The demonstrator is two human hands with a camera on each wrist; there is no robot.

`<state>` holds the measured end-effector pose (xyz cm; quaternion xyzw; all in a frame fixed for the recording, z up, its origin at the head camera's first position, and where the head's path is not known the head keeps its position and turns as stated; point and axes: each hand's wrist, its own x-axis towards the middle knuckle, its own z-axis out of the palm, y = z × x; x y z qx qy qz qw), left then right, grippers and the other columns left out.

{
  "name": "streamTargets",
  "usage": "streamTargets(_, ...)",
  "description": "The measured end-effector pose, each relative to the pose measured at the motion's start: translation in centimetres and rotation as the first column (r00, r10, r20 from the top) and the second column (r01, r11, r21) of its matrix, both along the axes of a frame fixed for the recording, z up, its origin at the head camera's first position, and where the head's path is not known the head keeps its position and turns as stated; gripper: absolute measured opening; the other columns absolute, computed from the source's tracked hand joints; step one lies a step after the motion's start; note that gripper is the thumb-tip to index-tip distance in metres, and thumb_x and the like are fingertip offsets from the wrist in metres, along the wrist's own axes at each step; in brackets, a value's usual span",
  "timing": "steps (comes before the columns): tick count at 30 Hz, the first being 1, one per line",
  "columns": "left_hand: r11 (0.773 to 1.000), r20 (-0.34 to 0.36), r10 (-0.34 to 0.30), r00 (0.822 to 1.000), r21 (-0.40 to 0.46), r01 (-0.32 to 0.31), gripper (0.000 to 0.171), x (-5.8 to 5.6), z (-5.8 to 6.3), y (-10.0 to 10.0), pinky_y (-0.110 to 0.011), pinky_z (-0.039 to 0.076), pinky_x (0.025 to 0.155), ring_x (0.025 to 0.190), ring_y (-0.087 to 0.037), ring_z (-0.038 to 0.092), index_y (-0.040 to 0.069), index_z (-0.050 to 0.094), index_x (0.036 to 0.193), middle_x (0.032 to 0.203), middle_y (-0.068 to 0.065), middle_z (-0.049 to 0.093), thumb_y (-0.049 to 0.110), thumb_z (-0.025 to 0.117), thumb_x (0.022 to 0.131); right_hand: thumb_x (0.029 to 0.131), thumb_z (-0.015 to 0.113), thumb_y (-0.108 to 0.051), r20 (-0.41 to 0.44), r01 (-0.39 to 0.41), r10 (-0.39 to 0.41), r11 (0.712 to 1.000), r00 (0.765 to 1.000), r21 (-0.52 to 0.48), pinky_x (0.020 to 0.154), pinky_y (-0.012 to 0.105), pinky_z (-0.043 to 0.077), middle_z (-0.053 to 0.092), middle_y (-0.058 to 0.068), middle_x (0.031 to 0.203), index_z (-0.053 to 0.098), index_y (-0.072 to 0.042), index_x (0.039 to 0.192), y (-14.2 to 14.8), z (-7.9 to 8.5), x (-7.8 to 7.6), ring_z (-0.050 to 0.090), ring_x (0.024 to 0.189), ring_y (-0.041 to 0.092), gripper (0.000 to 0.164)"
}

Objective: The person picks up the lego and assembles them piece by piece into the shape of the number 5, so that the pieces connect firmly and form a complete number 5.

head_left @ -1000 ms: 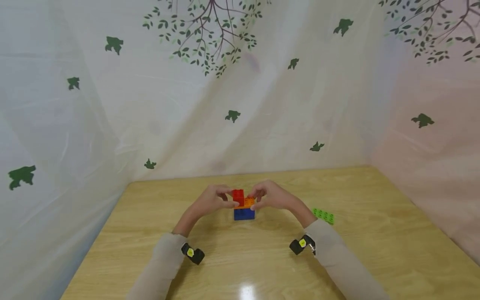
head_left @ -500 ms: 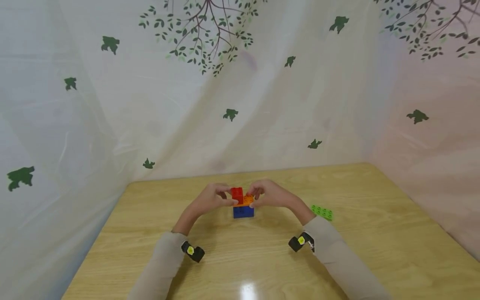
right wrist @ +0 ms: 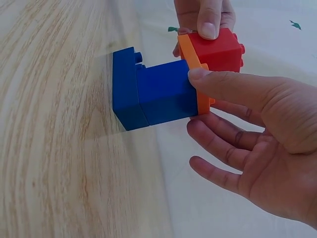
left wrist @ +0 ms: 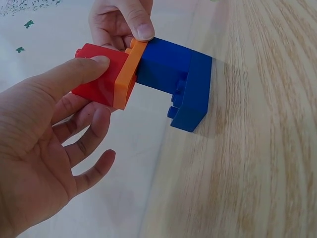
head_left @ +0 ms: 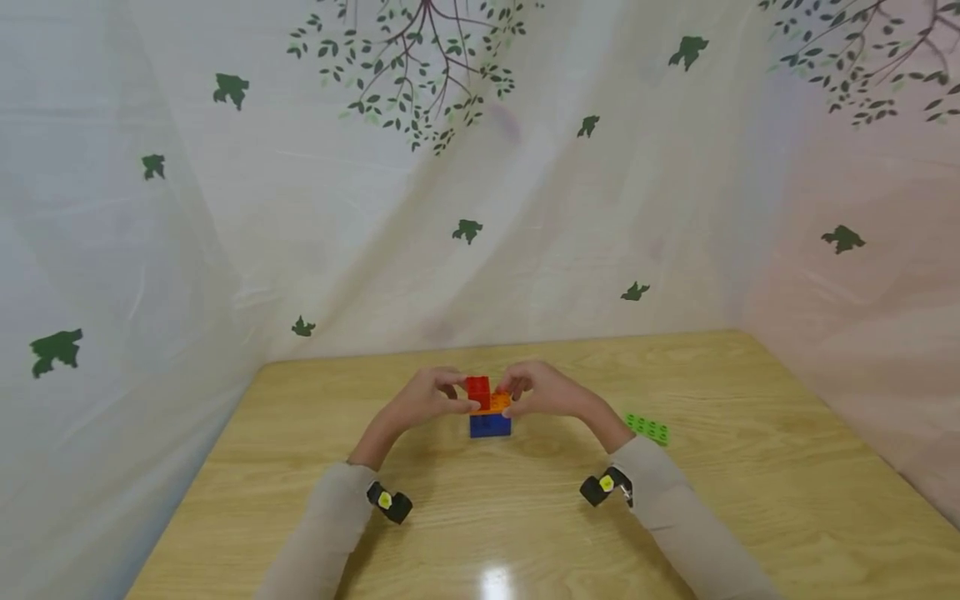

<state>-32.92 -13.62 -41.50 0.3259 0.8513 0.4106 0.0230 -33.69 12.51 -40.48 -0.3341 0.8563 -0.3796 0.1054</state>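
A small stack of toy building bricks stands on the table between both hands. Its base is a long blue brick, and a square blue brick sits on the base's right end. Across the top lies a thin orange brick, its left part overhanging a gap above the base. On that left part sits a red brick, which my left hand pinches between thumb and fingers. My right hand pinches the orange brick's right end, thumb at its edge by the square blue brick.
A flat green studded brick lies on the wooden table, beyond the right forearm. Behind the table hangs a pale curtain with leaf and bird prints. Each wrist bears a small black camera.
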Motion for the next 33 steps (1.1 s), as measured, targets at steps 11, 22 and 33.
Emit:
streamTargets(11, 1.000, 0.007, -0.015, 1.000, 0.015, 0.015, 0.026, 0.3, 0.1, 0.2, -0.022, 0.055, 0.072, 0.082, -0.014, 0.066, 0.004, 0.076, 0.110, 0.105, -0.012, 0.072, 0.021, 0.079, 0.089, 0.087, 0.081, -0.015, -0.027, -0.012, 0.012, 1.000, 1.000, 0.010, 0.099, 0.051, 0.053, 0.071, 0.010, 0.111, 0.070, -0.004, 0.109, 0.2, -0.2, 0.0, 0.064, 0.090, 0.014, 0.027)
streamTargets(22, 1.000, 0.029, 0.003, 1.000, -0.005, -0.003, 0.026, 0.3, 0.1, 0.2, -0.024, 0.054, 0.071, 0.081, -0.012, 0.064, 0.007, 0.076, 0.111, 0.102, -0.008, 0.071, 0.021, 0.079, 0.090, 0.087, 0.081, -0.013, -0.029, -0.019, 0.019, 1.000, 0.999, 0.005, 0.099, 0.056, 0.051, 0.071, 0.012, 0.109, 0.069, -0.002, 0.109, 0.0, 0.3, 0.5, 0.065, 0.091, 0.017, 0.027)
streamTargets(33, 1.000, 0.004, 0.008, 1.000, -0.020, -0.008, 0.022, 0.3, 0.4, 0.2, -0.024, 0.054, 0.069, 0.080, -0.012, 0.064, 0.008, 0.076, 0.107, 0.099, -0.008, 0.072, 0.023, 0.079, 0.090, 0.090, 0.079, -0.021, -0.018, -0.011, 0.013, 0.995, 1.000, 0.098, 0.102, 0.053, 0.050, 0.070, 0.013, 0.120, 0.066, -0.003, 0.125, 0.4, 1.0, 0.2, 0.065, 0.098, 0.019, 0.041)
